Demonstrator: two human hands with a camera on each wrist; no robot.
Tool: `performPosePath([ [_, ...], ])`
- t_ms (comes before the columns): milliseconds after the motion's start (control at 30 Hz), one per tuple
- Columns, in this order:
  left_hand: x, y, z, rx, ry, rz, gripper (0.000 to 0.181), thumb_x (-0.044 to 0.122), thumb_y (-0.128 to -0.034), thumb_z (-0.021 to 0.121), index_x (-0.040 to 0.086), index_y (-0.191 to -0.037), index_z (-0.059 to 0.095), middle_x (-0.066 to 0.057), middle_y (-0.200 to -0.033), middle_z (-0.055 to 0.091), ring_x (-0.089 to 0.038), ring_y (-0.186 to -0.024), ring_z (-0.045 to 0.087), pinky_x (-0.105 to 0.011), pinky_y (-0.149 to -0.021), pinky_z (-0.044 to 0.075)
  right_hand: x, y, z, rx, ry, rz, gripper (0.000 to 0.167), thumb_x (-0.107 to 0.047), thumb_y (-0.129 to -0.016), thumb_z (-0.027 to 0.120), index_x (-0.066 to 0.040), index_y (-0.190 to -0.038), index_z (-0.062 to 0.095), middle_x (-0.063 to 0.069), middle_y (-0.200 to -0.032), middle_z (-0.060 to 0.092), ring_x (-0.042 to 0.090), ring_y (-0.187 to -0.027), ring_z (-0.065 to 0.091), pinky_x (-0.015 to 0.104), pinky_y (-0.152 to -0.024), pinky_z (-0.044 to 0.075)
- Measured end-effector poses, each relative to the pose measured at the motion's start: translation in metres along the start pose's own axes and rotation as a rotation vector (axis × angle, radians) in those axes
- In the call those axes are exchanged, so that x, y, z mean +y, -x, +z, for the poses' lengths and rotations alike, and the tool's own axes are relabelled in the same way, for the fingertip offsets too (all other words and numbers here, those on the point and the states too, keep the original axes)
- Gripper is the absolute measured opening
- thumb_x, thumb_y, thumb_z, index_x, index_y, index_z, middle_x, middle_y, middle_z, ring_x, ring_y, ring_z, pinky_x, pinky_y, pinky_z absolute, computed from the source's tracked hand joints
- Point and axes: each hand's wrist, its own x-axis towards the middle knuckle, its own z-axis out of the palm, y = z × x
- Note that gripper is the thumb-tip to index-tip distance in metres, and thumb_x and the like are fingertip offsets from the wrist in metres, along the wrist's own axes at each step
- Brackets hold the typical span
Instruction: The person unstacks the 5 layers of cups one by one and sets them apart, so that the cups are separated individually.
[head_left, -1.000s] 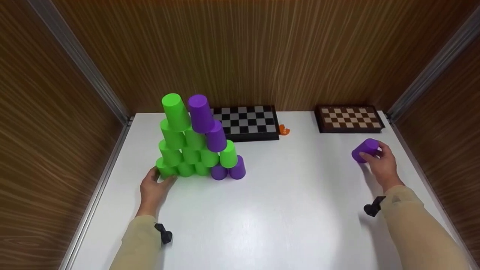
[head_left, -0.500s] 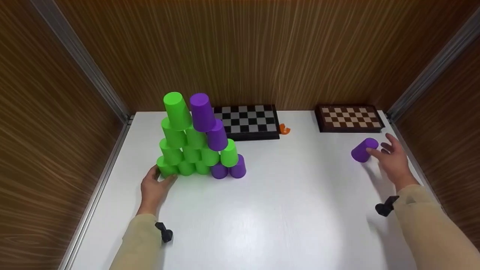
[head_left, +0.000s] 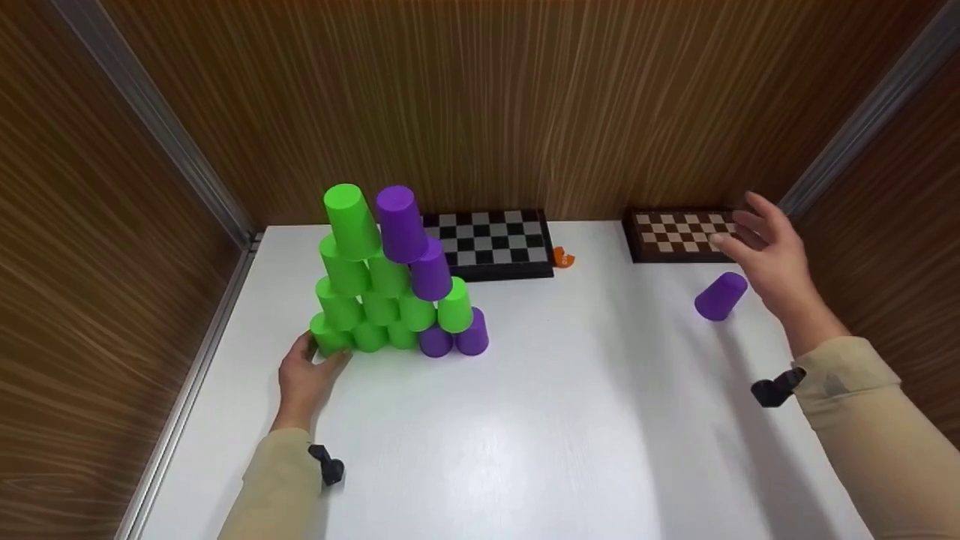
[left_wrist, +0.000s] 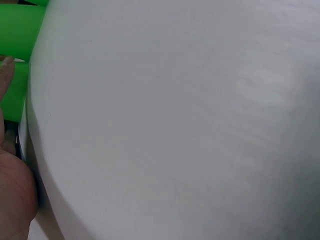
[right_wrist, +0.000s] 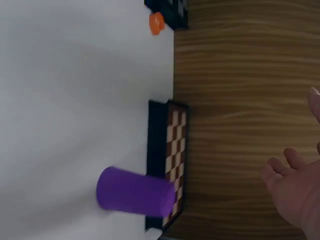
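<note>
At the lower left corner of the stacked cups, my left hand (head_left: pixel 306 379) holds the end green cup (head_left: pixel 330 335), thumb in front and fingers at its far side. The left wrist view shows part of that hand (left_wrist: pixel 15 195) against the green cup (left_wrist: pixel 15 95). Green and purple cups rise in several rows, with a green cup (head_left: pixel 352 223) and a purple cup (head_left: pixel 402 225) highest. My right hand (head_left: pixel 784 270) is in the air with loosely bent fingers and holds nothing. Below and left of it, a lone purple cup (head_left: pixel 721 296) stands upside down, apart from the hand (right_wrist: pixel 300 192).
A black-and-grey checkered board (head_left: pixel 491 241) lies behind the stack, with a small orange piece (head_left: pixel 563 258) by its corner. A brown-and-cream checkered box (head_left: pixel 675 234) lies at the back right, partly covered by my right hand. Wood-patterned walls (head_left: pixel 525 97) enclose the white table (head_left: pixel 525 435).
My right hand has let go of the purple cup and risen up and away from it. The cup stays standing on the table. My left hand keeps its place at the green cup.
</note>
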Motion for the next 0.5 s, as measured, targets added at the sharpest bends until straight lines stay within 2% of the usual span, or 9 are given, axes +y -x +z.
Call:
performPosePath([
  [200,-0.002,0.001,0.0,0.002,0.001,0.001,0.082,0.026,-0.0945,0.083,0.004,-0.161,0.041,-0.02,-0.167,0.038,-0.037,-0.156,0.033,-0.045,-0.13,0.029,-0.058,0.008,0.043,-0.067,-0.048,-0.175,0.079,-0.031,-0.101,0.075,-0.034,-0.167,0.031,0.01,-0.162,0.048,0.031,-0.15,0.046,0.038,-0.118,0.048],
  [300,-0.003,0.001,-0.001,-0.002,-0.013,-0.001,0.082,0.027,-0.0951,0.083,0.005,-0.162,0.041,-0.019,-0.167,0.038,-0.036,-0.156,0.033,-0.045,-0.13,0.028,-0.087,0.014,0.067,-0.109,-0.072,-0.268,0.076,-0.027,-0.101,0.077,-0.031,-0.165,0.037,0.009,-0.158,0.052,0.03,-0.146,0.051,0.035,-0.114,0.052],
  [500,-0.002,0.0,-0.001,-0.007,-0.029,-0.009,0.085,0.029,-0.0956,0.083,0.007,-0.164,0.037,-0.018,-0.169,0.037,-0.036,-0.157,0.031,-0.046,-0.13,0.027,-0.143,0.024,0.117,-0.192,-0.074,-0.432,0.074,-0.022,-0.098,0.08,-0.026,-0.162,0.043,0.008,-0.152,0.057,0.027,-0.14,0.055,0.043,-0.116,0.05],
])
